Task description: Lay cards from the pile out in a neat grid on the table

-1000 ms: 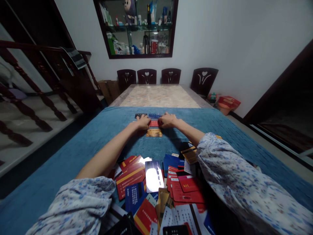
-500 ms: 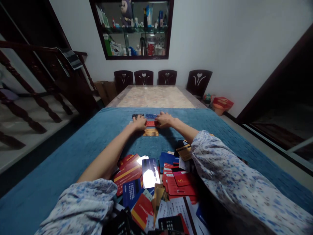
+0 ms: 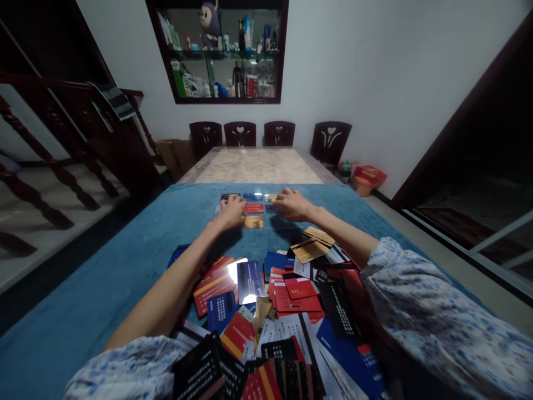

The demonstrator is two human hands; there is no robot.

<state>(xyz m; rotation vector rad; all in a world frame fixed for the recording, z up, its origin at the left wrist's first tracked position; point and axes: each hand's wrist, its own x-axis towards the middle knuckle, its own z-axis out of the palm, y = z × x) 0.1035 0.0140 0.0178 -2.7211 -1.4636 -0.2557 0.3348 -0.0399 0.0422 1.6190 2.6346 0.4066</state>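
Both my arms reach far out over a blue cloth [image 3: 125, 261]. My left hand [image 3: 231, 213] lies palm down, fingers loosely bent, on the left side of a small grid of laid-out cards. My right hand [image 3: 293, 204] rests palm down, fingers stretched, on the grid's right side. Between the hands show a red card [image 3: 254, 208], a gold card [image 3: 254, 221] and a blue card [image 3: 252, 196]; a dark card [image 3: 230, 196] lies at the far left. Neither hand visibly grips a card. A big loose heap of cards [image 3: 275, 311] lies near me between my forearms.
Beyond the cloth the bare marble table top [image 3: 254, 165] runs to several dark chairs [image 3: 240, 134] at the wall. A glass cabinet [image 3: 216, 53] hangs above. A wooden stair railing [image 3: 62, 161] stands left; a red bag [image 3: 368, 176] lies on the floor right.
My hands have moved apart, uncovering more of the grid's middle and a gold card at its top right. My right arm has shifted right, exposing more of the heap. The view has tilted slightly.
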